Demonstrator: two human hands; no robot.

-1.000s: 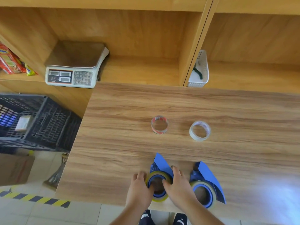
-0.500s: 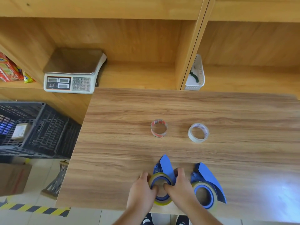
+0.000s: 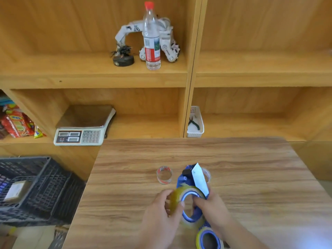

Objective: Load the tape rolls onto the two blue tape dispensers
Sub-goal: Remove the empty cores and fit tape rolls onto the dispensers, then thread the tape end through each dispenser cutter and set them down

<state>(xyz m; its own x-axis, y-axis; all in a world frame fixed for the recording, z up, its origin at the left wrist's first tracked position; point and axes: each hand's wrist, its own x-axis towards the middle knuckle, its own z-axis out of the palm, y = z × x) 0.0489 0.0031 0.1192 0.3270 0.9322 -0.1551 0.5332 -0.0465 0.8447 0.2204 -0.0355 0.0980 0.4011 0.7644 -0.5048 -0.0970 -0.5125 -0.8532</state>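
Fingers of both hands clamp the tape roll and blue dispenser, lifted near the surface's front edge; a skewed roll could jam on the hub.

Single head view: looks forward-down, close over table, shelves beyond.

You hold a blue tape dispenser carrying a yellowish tape roll. At the bottom edge you see a second roll, yellow with a blue core. The table has brown wood grain stripes. At upper centre the clear bottle has a red cap. The crate at left is black.
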